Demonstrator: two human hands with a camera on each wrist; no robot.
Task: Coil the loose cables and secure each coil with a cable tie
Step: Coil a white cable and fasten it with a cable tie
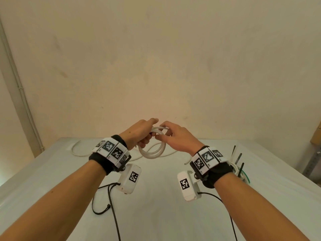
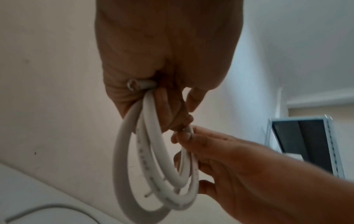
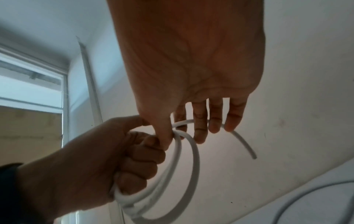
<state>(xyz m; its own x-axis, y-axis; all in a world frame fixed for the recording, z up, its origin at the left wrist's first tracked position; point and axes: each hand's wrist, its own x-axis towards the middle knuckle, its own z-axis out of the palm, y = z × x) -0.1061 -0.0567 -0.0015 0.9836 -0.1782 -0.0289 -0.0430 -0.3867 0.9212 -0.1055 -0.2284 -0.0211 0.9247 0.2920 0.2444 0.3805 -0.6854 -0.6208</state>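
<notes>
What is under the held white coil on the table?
Under the coil, more white cable lies loose on the table. The left hand hides the coil's gripped part.

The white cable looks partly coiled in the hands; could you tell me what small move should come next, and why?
Probably lay one more loop into the left hand. It grips the white coil above the table, while the right hand pinches the next stretch of cable beside it, and a loose cable tail is not yet gathered.

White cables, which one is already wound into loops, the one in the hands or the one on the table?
The white cable in the hands: the left hand grips its loops above the table. The other cable lies loose at the table's far left.
</notes>
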